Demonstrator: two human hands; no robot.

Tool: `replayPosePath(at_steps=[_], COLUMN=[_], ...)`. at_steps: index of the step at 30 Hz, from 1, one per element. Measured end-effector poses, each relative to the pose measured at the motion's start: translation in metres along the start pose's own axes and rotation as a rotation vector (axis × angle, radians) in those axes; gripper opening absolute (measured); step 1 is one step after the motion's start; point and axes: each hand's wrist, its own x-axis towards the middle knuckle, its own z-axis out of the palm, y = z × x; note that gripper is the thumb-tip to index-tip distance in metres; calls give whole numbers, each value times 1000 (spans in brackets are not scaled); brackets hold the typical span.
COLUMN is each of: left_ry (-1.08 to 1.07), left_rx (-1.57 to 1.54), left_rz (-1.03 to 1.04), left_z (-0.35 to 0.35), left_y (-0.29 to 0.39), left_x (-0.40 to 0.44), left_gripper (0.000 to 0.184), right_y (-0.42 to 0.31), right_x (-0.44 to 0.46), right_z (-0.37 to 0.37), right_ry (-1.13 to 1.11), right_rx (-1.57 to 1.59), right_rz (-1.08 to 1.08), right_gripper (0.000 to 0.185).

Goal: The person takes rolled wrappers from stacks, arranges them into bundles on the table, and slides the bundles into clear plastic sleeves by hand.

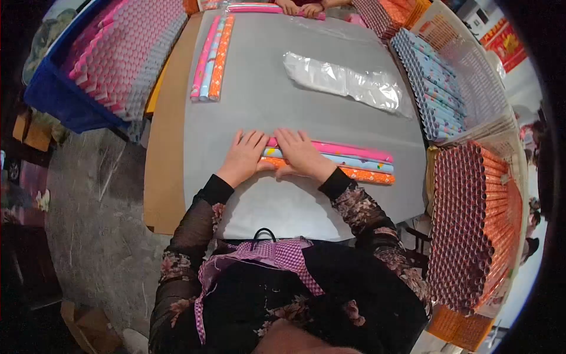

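Observation:
Three rolls of patterned wrapping paper lie side by side before me: a pink roll (354, 151), a light blue roll (368, 164) and an orange roll (371, 176). My left hand (244, 156) is cupped against their left ends, its thumb by the orange roll. Over their left part sits my right hand (302, 157), fingers across the pink roll and thumb at the orange one, squeezing the three together. Both hands hide the left ends. Farther back lies a clear plastic bag stack (348, 82).
Another pink, blue and orange roll set (213, 59) lies at the back left of the grey table (259, 112). A blue crate (53, 97) of rolls stands left; crates with blue rolls (436, 88) and orange rolls (466, 230) stand right. A co-worker's hands (299, 8) touch rolls opposite.

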Motion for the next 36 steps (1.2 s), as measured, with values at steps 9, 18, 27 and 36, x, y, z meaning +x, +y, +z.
replayPosePath(at_steps=[9, 18, 27, 36], left_ry=[-98, -79, -16, -88], left_rx=[18, 114, 56, 267], left_rz=[-84, 168, 304, 168], left_z=[-3, -24, 99, 136], left_y=[38, 31, 85, 66], left_x=[-18, 90, 323, 337], left_gripper=[79, 52, 35, 10], right_y=[-15, -5, 1, 3], right_x=[-29, -49, -57, -59], right_z=[11, -7, 19, 30], right_ry=[35, -58, 211, 355], right_rx=[70, 138, 3, 47], right_rz=[-21, 63, -16, -68], right_gripper=[72, 66, 48, 41])
